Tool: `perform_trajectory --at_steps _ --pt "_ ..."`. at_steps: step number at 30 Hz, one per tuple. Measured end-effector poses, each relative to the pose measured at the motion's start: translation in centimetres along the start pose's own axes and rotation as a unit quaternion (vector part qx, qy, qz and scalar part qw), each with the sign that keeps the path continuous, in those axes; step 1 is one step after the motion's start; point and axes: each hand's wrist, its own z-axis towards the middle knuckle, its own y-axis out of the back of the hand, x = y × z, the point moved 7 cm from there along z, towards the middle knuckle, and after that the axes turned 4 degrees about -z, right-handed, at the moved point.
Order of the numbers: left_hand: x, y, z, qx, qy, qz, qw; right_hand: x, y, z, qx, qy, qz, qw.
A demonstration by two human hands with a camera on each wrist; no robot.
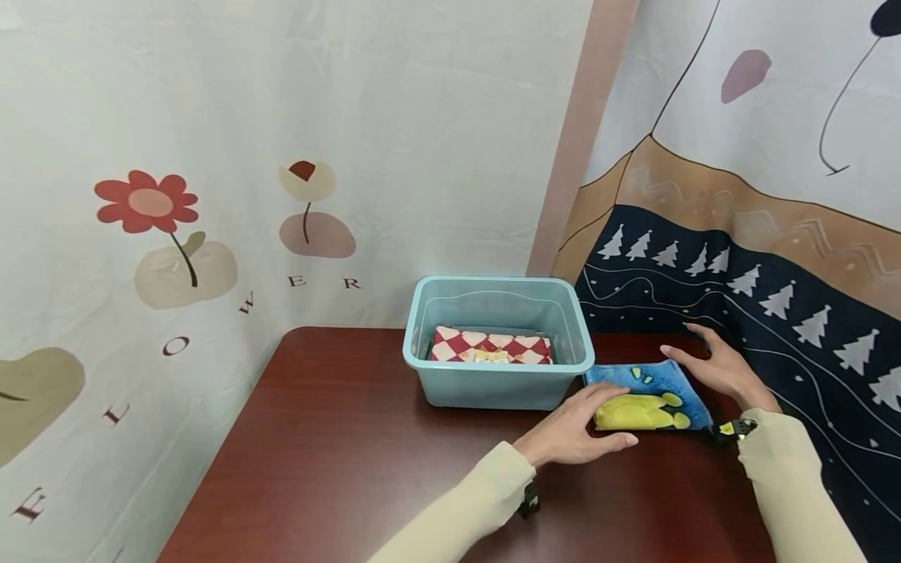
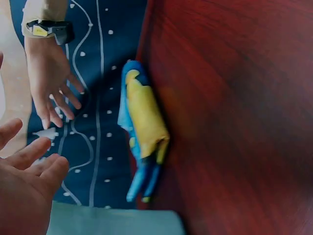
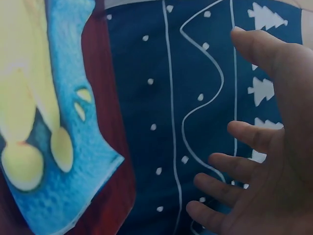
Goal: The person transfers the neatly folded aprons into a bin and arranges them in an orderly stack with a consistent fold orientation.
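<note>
A folded blue cloth with a yellow printed figure (image 1: 637,412) lies on the table, just right of a light blue plastic bin (image 1: 493,389). My left hand (image 1: 573,430) is at the cloth's near left side, fingers extended; the head view does not settle whether they touch it. In the left wrist view a gap shows between that hand (image 2: 29,181) and the cloth (image 2: 146,115). My right hand (image 1: 725,369) hovers by the cloth's far right side, fingers spread and holding nothing. The right wrist view has this hand (image 3: 293,122) apart from the cloth (image 3: 68,54).
Inside the bin lies a folded red and white diamond-patterned cloth (image 1: 450,344). The dark red wooden table (image 1: 366,469) spreads to the left and front. A printed curtain (image 1: 704,281) hangs close along the table's right edge, and a pale one (image 1: 422,156) behind it.
</note>
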Motion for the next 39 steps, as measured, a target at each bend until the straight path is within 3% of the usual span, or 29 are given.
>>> perform_trajectory --at_steps 5,10,14,18,22,26,35,39 --pt "1.5 -1.1 0.5 -0.023 0.047 -0.043 0.9977 -1.2 -0.8 0.8 0.017 -0.007 0.017 0.9997" --pt "2.8 -2.1 0.8 -0.054 0.105 -0.093 0.9887 -2.7 -1.8 1.4 0.031 -0.013 0.033 0.9989" --pt "3.9 -2.9 0.8 -0.085 0.169 -0.135 0.9726 -4.1 -2.8 1.5 0.051 -0.026 0.049 0.9972" --pt "4.9 -3.5 0.9 -0.119 0.216 -0.198 0.9487 -5.5 -3.8 1.5 0.066 -0.037 0.066 0.995" --pt "5.6 -3.9 1.2 -0.149 0.23 -0.263 0.925 -6.7 -4.6 1.6 0.071 -0.046 0.077 0.9935" --pt "6.2 -4.2 1.4 -0.169 0.237 -0.304 0.9073 -7.7 -5.3 1.6 0.079 -0.058 0.073 0.9925" --pt "7.3 -4.7 1.8 -0.201 0.26 -0.352 0.8768 -8.6 -5.9 1.6 0.072 -0.08 0.082 0.9908" --pt "7.6 -4.8 1.8 -0.218 0.271 -0.346 0.8712 -8.5 -6.1 1.7 0.072 -0.077 0.092 0.9902"
